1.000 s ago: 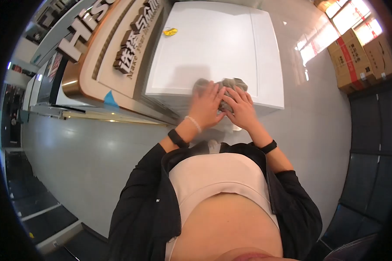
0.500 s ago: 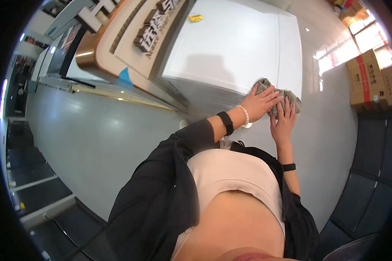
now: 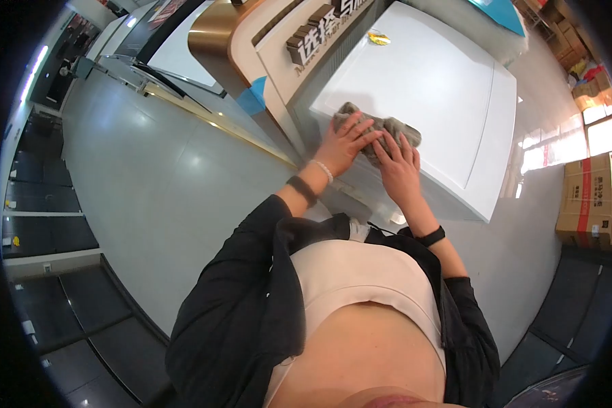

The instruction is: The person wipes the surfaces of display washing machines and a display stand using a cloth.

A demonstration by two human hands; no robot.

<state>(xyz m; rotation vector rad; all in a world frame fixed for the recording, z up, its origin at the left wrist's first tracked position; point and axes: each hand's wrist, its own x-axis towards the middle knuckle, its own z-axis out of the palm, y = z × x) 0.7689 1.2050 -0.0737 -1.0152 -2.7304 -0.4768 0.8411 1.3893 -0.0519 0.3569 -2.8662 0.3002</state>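
A crumpled grey-brown cloth (image 3: 394, 130) is bunched on the near edge of a large white cabinet (image 3: 421, 81). Its left part is under my left hand (image 3: 343, 143), whose fingers reach over it. My right hand (image 3: 400, 163) grips the cloth from the right, fingers bent across the folds. The fingertips of both hands almost meet in the middle. Where my thumbs and palms press, the underside of the cloth is hidden. A yellow sticker (image 3: 379, 39) shows near the cabinet's far left corner.
A beige sign counter (image 3: 272, 61) with raised lettering and blue tape (image 3: 253, 96) adjoins the cabinet on the left. Cardboard boxes (image 3: 585, 200) stand at the right. Dark panelled units (image 3: 81, 319) line the lower left. Grey floor (image 3: 170, 177) surrounds the cabinet.
Both hands and the cloth have shifted left along the cabinet's near edge, from its right corner toward the sign counter. The view has turned, so the cabinet appears farther right.
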